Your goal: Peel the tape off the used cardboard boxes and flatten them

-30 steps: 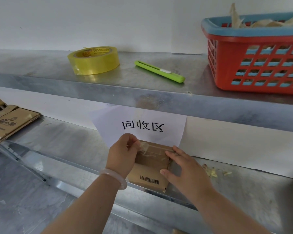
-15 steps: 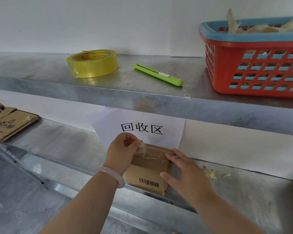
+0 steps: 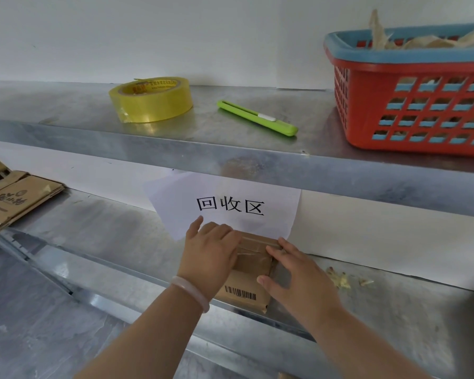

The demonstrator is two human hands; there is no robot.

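Two grey steel shelves (image 3: 66,138); one red plastic basket (image 3: 367,77) stands on the upper. One small brown taped cardboard box (image 3: 253,272) sits at the lower's front edge. The left hand (image 3: 208,255) covers its top, grip unclear; the right hand (image 3: 298,280) presses straight fingers (image 3: 278,255) against its side.

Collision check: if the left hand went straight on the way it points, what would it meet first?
Probably the white paper sign with black characters, hanging from the upper metal shelf just beyond the small brown cardboard box that the left hand rests on. Depth is unclear from one view.
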